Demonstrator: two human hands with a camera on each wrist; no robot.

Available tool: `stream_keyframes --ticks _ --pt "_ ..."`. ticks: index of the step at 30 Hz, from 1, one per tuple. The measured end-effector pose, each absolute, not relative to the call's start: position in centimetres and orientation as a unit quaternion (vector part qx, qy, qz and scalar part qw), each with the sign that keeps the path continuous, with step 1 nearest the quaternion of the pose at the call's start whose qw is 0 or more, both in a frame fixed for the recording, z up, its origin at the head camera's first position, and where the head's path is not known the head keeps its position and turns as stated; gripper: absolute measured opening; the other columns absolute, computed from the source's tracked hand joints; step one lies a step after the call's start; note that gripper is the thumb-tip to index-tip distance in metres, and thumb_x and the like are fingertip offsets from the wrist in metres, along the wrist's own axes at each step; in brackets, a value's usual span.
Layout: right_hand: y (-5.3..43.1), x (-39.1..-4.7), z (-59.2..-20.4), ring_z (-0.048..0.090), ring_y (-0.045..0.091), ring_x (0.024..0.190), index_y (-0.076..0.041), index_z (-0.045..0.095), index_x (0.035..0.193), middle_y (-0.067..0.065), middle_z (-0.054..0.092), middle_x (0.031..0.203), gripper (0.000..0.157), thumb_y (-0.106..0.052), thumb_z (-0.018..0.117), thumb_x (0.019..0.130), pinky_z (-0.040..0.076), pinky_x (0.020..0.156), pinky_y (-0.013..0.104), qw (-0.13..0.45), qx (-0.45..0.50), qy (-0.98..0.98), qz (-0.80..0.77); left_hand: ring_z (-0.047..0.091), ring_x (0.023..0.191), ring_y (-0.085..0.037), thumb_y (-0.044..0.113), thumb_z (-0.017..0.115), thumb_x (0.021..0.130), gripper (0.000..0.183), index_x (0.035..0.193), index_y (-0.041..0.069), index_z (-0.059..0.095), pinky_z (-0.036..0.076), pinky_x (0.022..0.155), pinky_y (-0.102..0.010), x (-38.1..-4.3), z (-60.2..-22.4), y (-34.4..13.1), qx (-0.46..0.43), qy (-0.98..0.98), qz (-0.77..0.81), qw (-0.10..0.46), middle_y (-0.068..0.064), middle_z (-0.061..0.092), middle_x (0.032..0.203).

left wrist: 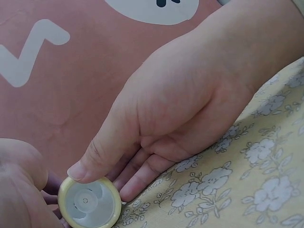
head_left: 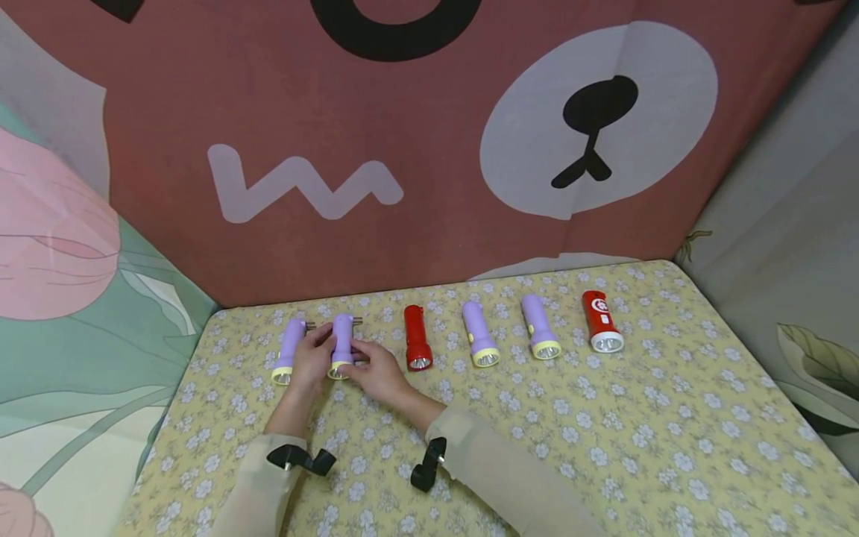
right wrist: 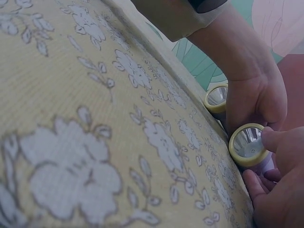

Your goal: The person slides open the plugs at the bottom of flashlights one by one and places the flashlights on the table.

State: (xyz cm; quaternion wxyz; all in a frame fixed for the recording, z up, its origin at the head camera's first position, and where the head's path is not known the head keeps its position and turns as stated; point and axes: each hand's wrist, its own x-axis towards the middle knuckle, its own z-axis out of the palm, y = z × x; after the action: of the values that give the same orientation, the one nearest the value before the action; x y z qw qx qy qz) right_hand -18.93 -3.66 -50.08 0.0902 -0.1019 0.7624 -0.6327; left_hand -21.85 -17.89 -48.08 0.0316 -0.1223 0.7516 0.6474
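Observation:
Both hands are at a purple flashlight (head_left: 343,328) with a yellow rim, lying lens toward me. Metal plug prongs (head_left: 358,321) stick out sideways near its tail. My left hand (head_left: 312,360) grips its body from the left. From the right, my right hand (head_left: 377,373) pinches the lens end, the thumb on the yellow rim (right wrist: 233,147) and fingers below. Close left of my left hand lies another purple flashlight (head_left: 291,344), prongs out too. In the left wrist view the clear lens (left wrist: 85,200) faces the camera between both hands.
To the right a red flashlight (head_left: 417,332), two purple flashlights (head_left: 477,328) (head_left: 539,322) and a red one with a white rim (head_left: 599,317) lie in a row. They rest on a yellow floral cloth (head_left: 604,447). A red-brown patterned backdrop (head_left: 335,253) rises behind.

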Motion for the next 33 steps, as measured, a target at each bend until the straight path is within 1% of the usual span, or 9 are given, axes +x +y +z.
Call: stream_keyframes --ticks 3,10,16,21,23,28,33 --pt "-3.6 -18.9 -49.9 0.065 0.024 0.115 0.001 0.050 0.148 0.017 0.062 0.130 0.058 -0.018 0.072 0.097 0.057 0.090 0.027 0.089 -0.103 0.761 -0.634 0.042 0.138 -0.040 0.003 0.045 0.106 0.046 0.150 -0.010 0.040 0.039 0.115 -0.042 -21.7 -48.0 -17.8 -0.118 0.752 0.648 0.029 -0.031 0.042 0.150" --pt "-3.6 -18.9 -50.0 0.065 0.024 0.115 0.001 0.051 0.147 0.016 0.063 0.130 0.058 -0.018 0.073 0.097 0.057 0.089 0.027 0.091 -0.103 0.756 -0.640 0.037 0.142 -0.039 0.005 0.041 0.108 0.047 0.153 -0.008 0.035 0.033 0.118 -0.045 -21.9 -47.9 -18.1 -0.130 0.744 0.654 0.054 -0.028 0.038 0.155" --pt "-3.6 -18.8 -50.3 0.064 0.029 0.117 0.002 0.050 0.147 0.018 0.062 0.131 0.059 -0.014 0.074 0.096 0.058 0.090 0.031 0.094 -0.105 0.744 -0.653 0.038 0.141 -0.038 0.005 0.041 0.109 0.048 0.155 -0.007 0.033 0.035 0.117 -0.044 -21.8 -47.9 -18.1 -0.133 0.739 0.657 0.062 -0.027 0.036 0.155" --pt "-3.5 -18.8 -50.2 0.062 0.031 0.119 0.003 0.048 0.148 0.019 0.059 0.132 0.060 -0.013 0.073 0.096 0.057 0.091 0.030 0.098 -0.115 0.739 -0.656 0.038 0.140 -0.038 0.008 0.046 0.107 0.052 0.154 -0.009 0.031 0.034 0.117 -0.044 -21.8 -47.8 -18.1 -0.127 0.739 0.659 0.063 -0.029 0.036 0.155" --pt "-3.5 -18.8 -50.0 0.062 0.031 0.120 0.003 0.047 0.148 0.019 0.057 0.132 0.060 -0.014 0.072 0.097 0.057 0.091 0.028 0.101 -0.120 0.742 -0.652 0.038 0.140 -0.038 0.009 0.049 0.106 0.055 0.154 -0.009 0.031 0.034 0.118 -0.044 -21.9 -47.7 -18.0 -0.124 0.740 0.659 0.063 -0.030 0.036 0.155" --pt "-3.4 -18.7 -49.4 0.062 0.028 0.121 0.001 0.046 0.150 0.018 0.056 0.134 0.059 -0.018 0.069 0.099 0.056 0.089 0.022 0.109 -0.137 0.763 -0.623 0.038 0.138 -0.036 0.009 0.050 0.105 0.058 0.155 -0.009 0.028 0.035 0.117 -0.043 -21.9 -47.4 -18.0 -0.121 0.741 0.657 0.065 -0.029 0.035 0.156" --pt "-3.1 -18.4 -48.4 0.063 0.025 0.120 -0.002 0.047 0.150 0.015 0.059 0.136 0.058 -0.027 0.066 0.101 0.055 0.093 0.026 0.114 -0.145 0.798 -0.574 0.039 0.138 -0.037 0.009 0.050 0.104 0.059 0.156 -0.008 0.028 0.036 0.115 -0.044 -21.8 -46.6 -18.0 -0.117 0.751 0.647 0.061 -0.030 0.034 0.155"
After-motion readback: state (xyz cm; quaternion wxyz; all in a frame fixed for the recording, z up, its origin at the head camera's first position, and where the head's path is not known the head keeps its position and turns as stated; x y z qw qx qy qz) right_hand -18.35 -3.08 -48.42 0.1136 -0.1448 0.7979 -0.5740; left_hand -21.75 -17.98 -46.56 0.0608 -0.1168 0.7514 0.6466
